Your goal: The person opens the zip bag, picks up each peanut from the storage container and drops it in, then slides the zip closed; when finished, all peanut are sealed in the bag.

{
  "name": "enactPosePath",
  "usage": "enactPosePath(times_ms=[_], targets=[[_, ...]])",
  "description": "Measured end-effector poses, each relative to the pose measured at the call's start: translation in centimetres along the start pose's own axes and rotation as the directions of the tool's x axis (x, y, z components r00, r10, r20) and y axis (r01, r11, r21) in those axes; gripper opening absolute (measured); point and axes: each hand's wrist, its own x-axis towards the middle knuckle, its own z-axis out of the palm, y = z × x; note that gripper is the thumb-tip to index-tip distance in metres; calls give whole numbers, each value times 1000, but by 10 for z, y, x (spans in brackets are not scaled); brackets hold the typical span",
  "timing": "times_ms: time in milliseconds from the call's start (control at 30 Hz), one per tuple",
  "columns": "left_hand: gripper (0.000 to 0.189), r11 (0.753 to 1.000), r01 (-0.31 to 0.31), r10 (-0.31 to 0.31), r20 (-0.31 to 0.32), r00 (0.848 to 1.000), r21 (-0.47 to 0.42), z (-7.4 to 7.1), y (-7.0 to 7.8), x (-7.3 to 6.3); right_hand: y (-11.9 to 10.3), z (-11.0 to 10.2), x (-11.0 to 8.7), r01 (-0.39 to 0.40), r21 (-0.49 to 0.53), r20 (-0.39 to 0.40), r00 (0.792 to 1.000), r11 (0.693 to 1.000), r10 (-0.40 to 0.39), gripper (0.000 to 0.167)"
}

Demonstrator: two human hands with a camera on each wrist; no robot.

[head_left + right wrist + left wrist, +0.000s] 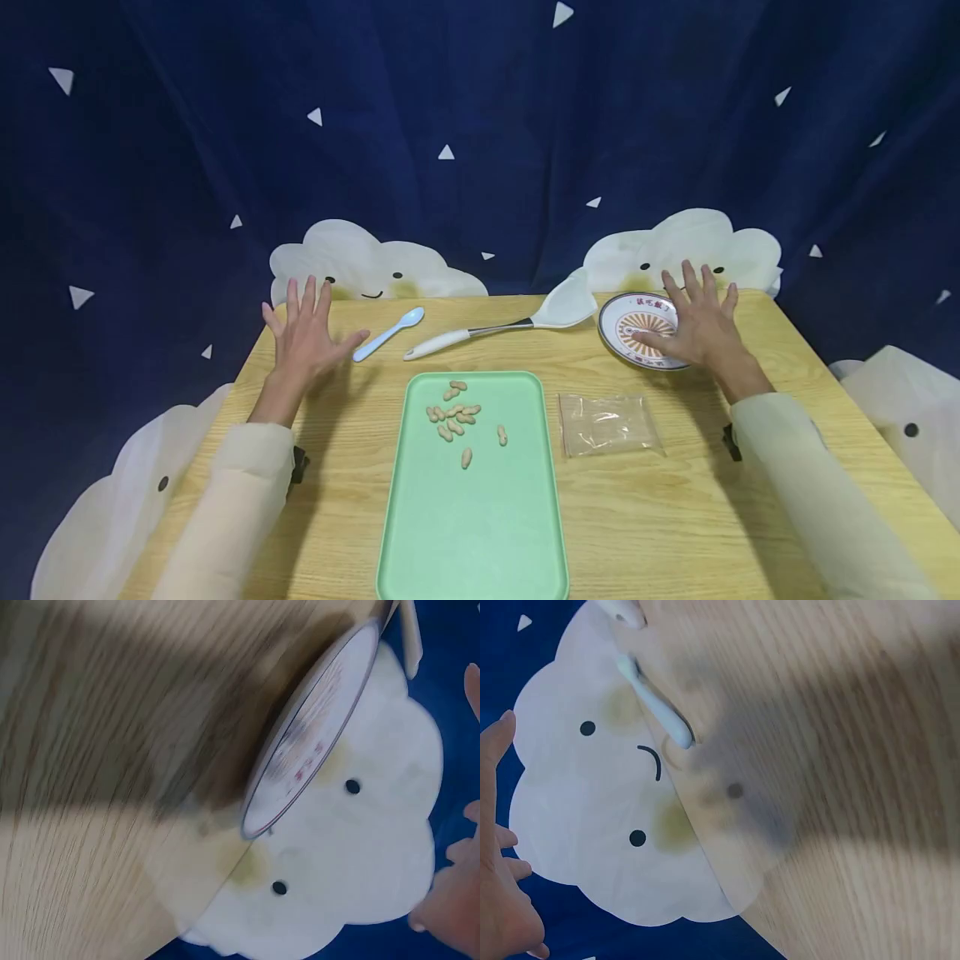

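My left hand (pixel 303 337) is held above the table's left side with its fingers spread, holding nothing. Closest to it lies a light blue spoon (pixel 388 334), also visible in the left wrist view as a pale spoon (pixel 658 705). On the right, my right hand (pixel 701 323) hovers with spread fingers and covers part of a round plate (pixel 626 350) with a striped centre and red characters. In the right wrist view the plate (pixel 315 735) appears at a slant, with the hand (pixel 457 900) at the edge, apart from it.
Several peanuts (pixel 455 412) lie in the far half of a green tray (pixel 480 533) at the middle front. Behind it is a white-headed spatula (pixel 566 302). A clear plastic bag (pixel 609 425) lies right of the tray. A dark blue curtain (pixel 480 100) hangs behind the table.
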Motion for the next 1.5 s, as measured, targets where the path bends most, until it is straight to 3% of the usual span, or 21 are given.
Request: enactPosePath(times_ms=[233, 367, 600, 900, 1133, 1367, 1500], targets=[[102, 1000, -14, 14, 5, 1000, -26, 0, 0, -7, -23, 1, -14, 86, 138, 32, 995, 987, -92, 108], [100, 997, -28, 29, 8, 1000, -66, 1, 5, -11, -37, 2, -22, 116, 198, 89, 987, 973, -136, 106], [98, 991, -43, 50, 48, 998, -128, 6, 23, -16, -59, 10, -41, 152, 321, 209, 951, 935, -226, 107], [94, 973, -124, 133, 36, 990, -193, 9, 48, -19, -78, 21, -64, 226, 387, 262, 903, 894, -341, 102], [81, 940, -156, 179, 48, 983, -305, 15, 76, -26, -83, 27, -73, 264, 395, 304, 866, 880, -397, 97], [70, 890, -220, 265, 61, 962, -399, 22, 106, -31, -83, 32, -77, 288, 398, 270, 871, 871, -411, 81], [66, 867, -219, 290, 96, 952, -447, 25, 122, -34, -83, 34, -79, 299, 406, 232, 880, 864, -414, 76]])
